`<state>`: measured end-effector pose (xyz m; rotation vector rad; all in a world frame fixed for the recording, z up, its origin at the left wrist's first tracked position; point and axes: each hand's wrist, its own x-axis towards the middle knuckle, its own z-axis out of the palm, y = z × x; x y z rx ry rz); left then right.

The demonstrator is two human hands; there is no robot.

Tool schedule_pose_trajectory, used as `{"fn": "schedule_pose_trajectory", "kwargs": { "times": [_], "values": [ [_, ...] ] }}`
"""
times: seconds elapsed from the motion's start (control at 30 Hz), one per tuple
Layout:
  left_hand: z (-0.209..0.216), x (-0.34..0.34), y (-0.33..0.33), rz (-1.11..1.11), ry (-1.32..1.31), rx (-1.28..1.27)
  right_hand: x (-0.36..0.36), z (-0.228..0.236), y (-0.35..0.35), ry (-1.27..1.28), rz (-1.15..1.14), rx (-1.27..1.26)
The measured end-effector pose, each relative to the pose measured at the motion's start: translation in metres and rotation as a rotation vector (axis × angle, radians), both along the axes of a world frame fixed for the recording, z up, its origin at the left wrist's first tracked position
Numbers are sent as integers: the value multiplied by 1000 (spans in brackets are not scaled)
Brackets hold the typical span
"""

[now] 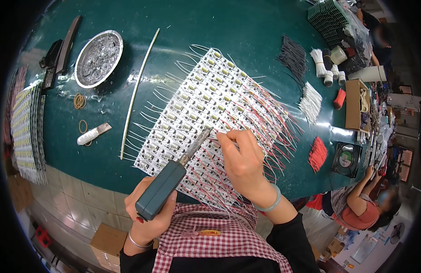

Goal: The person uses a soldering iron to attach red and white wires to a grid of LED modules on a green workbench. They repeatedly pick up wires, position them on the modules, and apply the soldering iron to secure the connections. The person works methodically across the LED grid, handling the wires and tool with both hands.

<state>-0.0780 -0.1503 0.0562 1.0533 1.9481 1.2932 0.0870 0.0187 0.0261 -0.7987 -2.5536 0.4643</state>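
My left hand (149,226) is wrapped round the dark green handle of a soldering iron (161,190). Its metal tip slants up and right to the middle of a panel of small white circuit boards (192,116) with yellowish chips in rows. Beside the tip, the fingers of my right hand (244,161) are pinched on a thin wire, mostly hidden by the fingertips. Red and white wires (265,118) stick out along the panel's right side. Thin white wires (144,129) fringe its left side. The panel lies tilted on the green table (183,22).
Left of the panel are a pale thin rod (140,93), a metal bowl of grey scraps (78,70), rubber bands (79,101) and stacked panels (26,132). Bundles of black (292,57), white (310,103) and red (318,154) wires lie right. A co-worker (360,207) sits at the right.
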Motion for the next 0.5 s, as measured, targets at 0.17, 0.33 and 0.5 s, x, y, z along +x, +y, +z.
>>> {"fn": "schedule_pose_trajectory", "kwargs": {
  "times": [0.17, 0.33, 0.5],
  "values": [
    [0, 3, 3, 18, 44, 6, -1, 0, 0, 4, 6, -2],
    [-2, 6, 4, 51, 21, 13, -2, 2, 1, -16, 15, 11],
    [-2, 2, 4, -17, 93, 15, -1, 2, 1, -24, 18, 21]
  ]
}}
